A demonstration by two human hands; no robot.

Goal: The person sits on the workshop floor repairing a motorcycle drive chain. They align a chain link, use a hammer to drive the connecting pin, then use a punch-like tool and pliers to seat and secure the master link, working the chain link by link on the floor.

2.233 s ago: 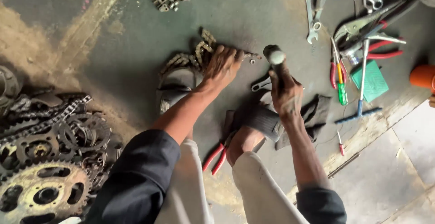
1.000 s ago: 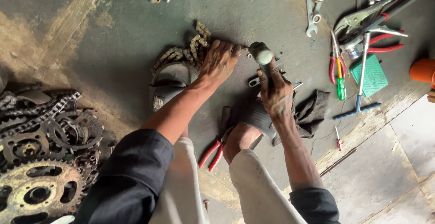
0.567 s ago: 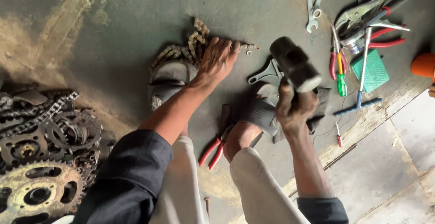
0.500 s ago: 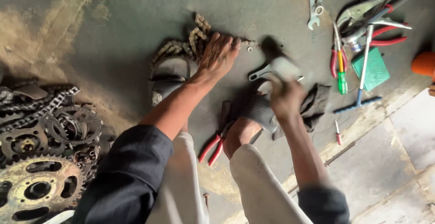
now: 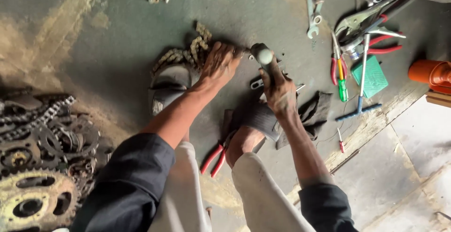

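The left hand (image 5: 220,65) presses a chain (image 5: 188,53) (greasy, coiled) to the floor, fingers spread; the right hand (image 5: 278,88) has fingers wrapped round 1 hammer (image 5: 261,54).

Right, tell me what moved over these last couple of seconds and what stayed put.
The right hand swung the hammer up and away to the right, then brought it back down by the chain, near where it began. It kept its hold throughout. The left hand stayed pressed on the chain on the floor. The red pliers, sprockets and laid-out tools did not shift.
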